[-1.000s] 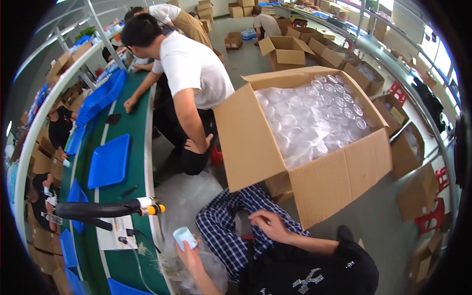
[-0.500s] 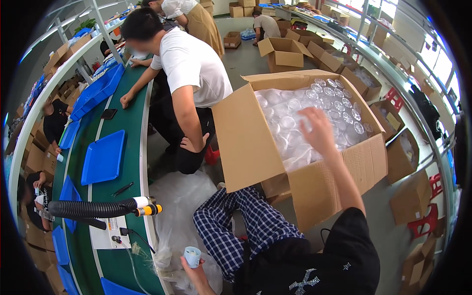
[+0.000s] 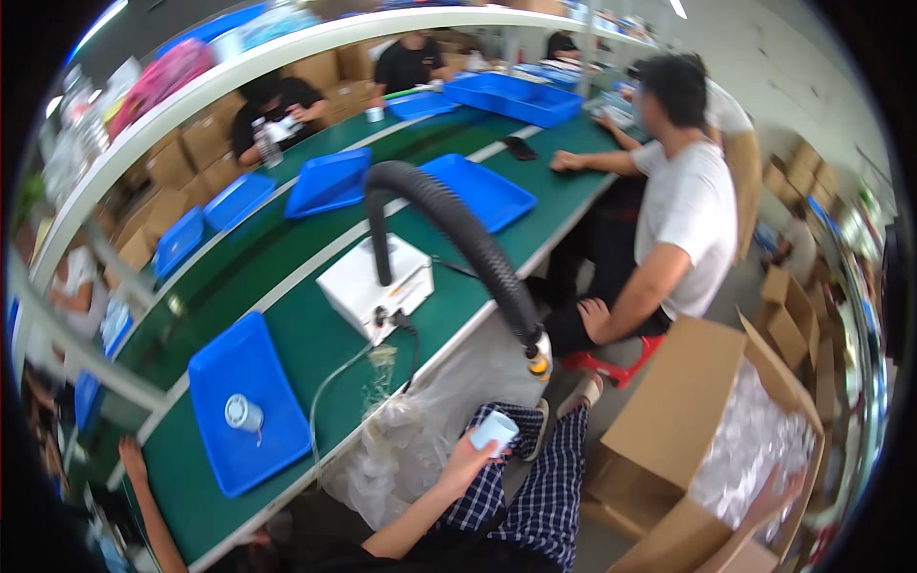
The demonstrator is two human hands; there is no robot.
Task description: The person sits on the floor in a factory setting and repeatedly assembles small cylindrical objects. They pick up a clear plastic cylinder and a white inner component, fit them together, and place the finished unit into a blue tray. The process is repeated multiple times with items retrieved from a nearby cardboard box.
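Observation:
My left hand (image 3: 466, 460) is closed round a small light blue cup-shaped part (image 3: 495, 434), held above my checked trousers beside the green bench. On the right, my right hand (image 3: 776, 498) is at the open cardboard box (image 3: 659, 406), over clear plastic pieces (image 3: 750, 444) in it. That hand is blurred, and whether its fingers hold anything does not show. A similar light blue cylinder (image 3: 244, 413) with a white round end and a thin reddish lead lies in the near blue tray (image 3: 272, 458) on the bench.
A white unit (image 3: 368, 286) with a black flexible hose (image 3: 458, 224) stands on the bench, the hose end hanging over the edge. A person in white (image 3: 688, 201) sits ahead. Another person's forearm (image 3: 143, 487) rests at lower left. Clear plastic sheeting (image 3: 420, 449) hangs beside my legs.
The view has swung left toward the bench, bringing the near tray into sight. My left hand still holds the light blue part; my right hand remains at the box.

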